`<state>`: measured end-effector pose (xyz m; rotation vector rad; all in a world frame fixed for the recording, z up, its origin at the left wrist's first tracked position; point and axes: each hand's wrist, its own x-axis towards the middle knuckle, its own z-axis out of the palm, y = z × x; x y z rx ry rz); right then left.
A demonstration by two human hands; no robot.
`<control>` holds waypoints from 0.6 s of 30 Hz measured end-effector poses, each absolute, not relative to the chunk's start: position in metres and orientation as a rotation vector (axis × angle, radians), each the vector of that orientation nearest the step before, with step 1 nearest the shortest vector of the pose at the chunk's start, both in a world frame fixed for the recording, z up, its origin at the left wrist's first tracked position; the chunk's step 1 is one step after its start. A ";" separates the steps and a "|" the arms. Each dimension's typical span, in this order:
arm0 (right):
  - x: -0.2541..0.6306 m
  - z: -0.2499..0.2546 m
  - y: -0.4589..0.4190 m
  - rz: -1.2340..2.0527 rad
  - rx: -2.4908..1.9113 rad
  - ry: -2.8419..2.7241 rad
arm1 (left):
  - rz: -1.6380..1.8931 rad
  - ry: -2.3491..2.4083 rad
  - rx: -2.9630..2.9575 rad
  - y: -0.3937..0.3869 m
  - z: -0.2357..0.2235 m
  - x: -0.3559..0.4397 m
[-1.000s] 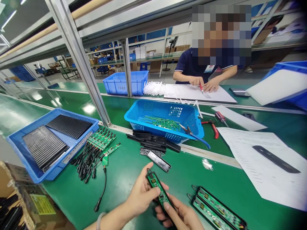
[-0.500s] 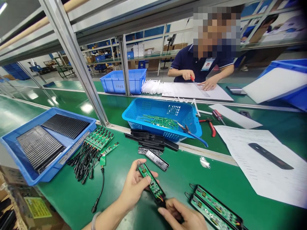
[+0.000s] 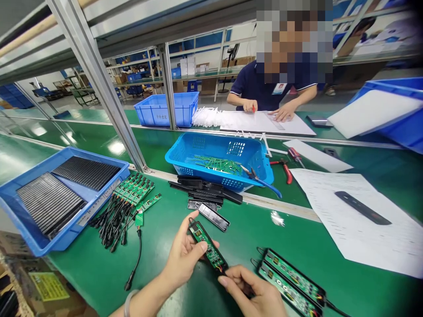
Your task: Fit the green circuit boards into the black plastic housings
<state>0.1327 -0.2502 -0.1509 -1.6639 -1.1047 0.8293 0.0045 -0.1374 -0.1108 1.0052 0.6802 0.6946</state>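
Observation:
My left hand is closed round a narrow black housing with a green circuit board seated in it, thumb pressing on the board's top face. My right hand pinches the near end of the same piece, where red and black wires come out. Two finished housings with boards lie side by side just right of my hands. Empty black housings are stacked ahead of my hands, one of them lying apart. A bunch of green boards with black cables lies to the left.
A blue tray of black ribbed parts sits at the left. A blue basket holds green strips and blue-handled pliers. White paper sheets with a black strip lie to the right. Across the belt a person in a dark shirt works on white sheets.
The view has shifted a little. My hands and the housing have moved slightly away from me, and my right fingers now pinch its near end by the wires. The person opposite moved a hand leftward.

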 end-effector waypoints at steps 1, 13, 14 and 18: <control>0.132 -0.151 -0.250 0.883 -1.653 -1.063 | 0.694 0.676 1.013 -0.137 -0.110 0.004; 0.132 -0.140 -0.251 1.136 -1.556 -1.059 | 0.653 0.582 1.061 -0.137 -0.112 0.002; 0.132 -0.140 -0.250 1.123 -1.560 -1.047 | 0.660 0.576 1.068 -0.137 -0.112 0.002; 0.130 -0.140 -0.249 1.180 -1.553 -1.047 | 0.659 0.562 1.079 -0.137 -0.111 0.003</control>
